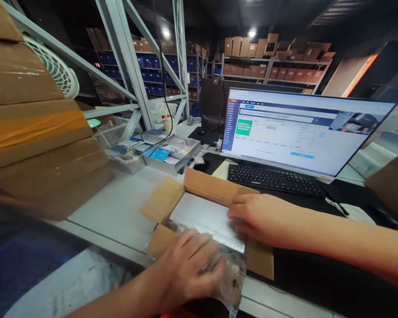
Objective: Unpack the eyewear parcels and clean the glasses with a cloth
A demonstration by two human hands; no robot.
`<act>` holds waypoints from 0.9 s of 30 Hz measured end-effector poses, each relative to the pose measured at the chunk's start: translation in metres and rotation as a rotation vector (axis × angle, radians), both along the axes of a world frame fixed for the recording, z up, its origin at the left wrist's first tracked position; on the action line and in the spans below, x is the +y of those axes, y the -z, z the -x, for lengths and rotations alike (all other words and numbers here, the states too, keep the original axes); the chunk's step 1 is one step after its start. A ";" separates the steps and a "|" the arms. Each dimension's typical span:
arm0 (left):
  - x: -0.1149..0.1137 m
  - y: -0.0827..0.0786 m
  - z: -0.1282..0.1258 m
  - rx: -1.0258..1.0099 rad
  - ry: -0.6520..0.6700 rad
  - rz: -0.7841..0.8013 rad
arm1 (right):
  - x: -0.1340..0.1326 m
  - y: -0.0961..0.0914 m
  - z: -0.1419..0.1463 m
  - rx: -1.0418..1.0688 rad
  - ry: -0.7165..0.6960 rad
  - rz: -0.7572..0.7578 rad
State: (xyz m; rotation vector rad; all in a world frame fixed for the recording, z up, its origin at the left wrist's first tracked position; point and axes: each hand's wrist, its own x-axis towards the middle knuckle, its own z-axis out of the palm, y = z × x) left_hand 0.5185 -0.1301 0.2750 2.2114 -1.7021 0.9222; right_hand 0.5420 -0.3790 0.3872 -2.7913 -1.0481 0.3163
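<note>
An open cardboard carton point(215, 187) stands on the desk in front of me, its flaps spread outward. Inside lies a flat white box point(199, 214) with grey lettering along its near edge. My left hand point(195, 265) is at the carton's near side, fingers curled over crinkled clear plastic packaging point(232, 278). From the right, my right hand point(254, 216) reaches over the carton with its bent fingers at the right end of the white box; the fingertips are partly blurred and hidden.
Behind the carton are a black keyboard point(272, 179) and a lit monitor point(285, 132). A grey tray point(182, 163) of cards and small items sits further left. Large cardboard boxes point(29, 132) rise at the left, near a metal frame point(119, 48). A white bag point(73, 282) lies below the desk edge.
</note>
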 end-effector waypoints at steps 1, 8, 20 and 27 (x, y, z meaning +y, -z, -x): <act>-0.003 0.005 0.000 -0.039 -0.023 0.046 | 0.013 -0.001 -0.003 -0.002 0.000 0.044; -0.019 0.008 -0.006 -0.142 -0.097 0.173 | 0.069 0.015 -0.030 -0.029 0.058 0.270; -0.011 0.019 -0.006 -0.217 -0.071 0.285 | 0.059 0.043 -0.033 -0.063 0.255 -0.029; 0.000 0.010 -0.003 -0.265 -0.022 0.279 | 0.048 0.044 -0.010 -0.175 0.329 -0.306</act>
